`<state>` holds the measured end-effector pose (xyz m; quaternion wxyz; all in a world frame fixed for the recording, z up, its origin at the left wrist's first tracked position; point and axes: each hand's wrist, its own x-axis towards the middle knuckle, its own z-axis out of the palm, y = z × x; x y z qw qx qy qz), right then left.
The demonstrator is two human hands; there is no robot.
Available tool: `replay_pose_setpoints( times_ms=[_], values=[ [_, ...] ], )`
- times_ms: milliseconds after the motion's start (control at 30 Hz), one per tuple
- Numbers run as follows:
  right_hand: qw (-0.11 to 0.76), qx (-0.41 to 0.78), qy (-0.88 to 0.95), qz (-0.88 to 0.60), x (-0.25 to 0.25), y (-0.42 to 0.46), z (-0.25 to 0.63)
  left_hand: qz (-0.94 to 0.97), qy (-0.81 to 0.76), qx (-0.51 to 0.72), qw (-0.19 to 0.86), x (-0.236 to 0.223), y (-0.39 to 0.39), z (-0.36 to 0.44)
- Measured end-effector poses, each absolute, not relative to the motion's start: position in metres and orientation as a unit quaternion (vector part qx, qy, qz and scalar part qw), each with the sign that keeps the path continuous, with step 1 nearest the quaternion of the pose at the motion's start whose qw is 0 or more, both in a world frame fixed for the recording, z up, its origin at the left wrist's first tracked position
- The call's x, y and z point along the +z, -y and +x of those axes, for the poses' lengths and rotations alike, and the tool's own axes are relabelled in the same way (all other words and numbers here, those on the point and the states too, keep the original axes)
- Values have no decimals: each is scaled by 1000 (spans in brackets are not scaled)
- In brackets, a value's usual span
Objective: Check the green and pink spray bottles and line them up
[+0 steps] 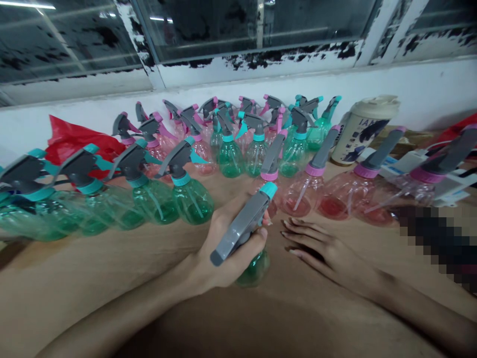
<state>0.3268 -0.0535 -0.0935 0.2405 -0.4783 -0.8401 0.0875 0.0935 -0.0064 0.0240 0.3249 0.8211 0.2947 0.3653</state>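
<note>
Gripping a green spray bottle [244, 226] in the left hand [223, 271]; resting the right hand [333, 251], loosely spread, on the desk [141, 261] near pink bottles [333, 203].

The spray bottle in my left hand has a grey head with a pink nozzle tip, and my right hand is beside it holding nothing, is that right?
Not quite: the nozzle tip is turquoise, not pink, as the head view shows. The spray bottle in your left hand does have a grey head.
</note>
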Motion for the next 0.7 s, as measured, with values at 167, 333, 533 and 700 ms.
replay_pose_setpoints(
  times_ms=[167,333,533,700],
  values=[
    [227,89,841,-483,-93,54,326,827,-316,362,292,19,3,95],
    [230,90,836,-489,-93,55,326,818,-340,369,281,16,5,96],
    [234,93,838,-485,-93,54,326,808,-357,376,279,15,9,97],
    [224,78,842,-484,-95,54,327,811,-355,369,282,10,9,96]
  ],
)
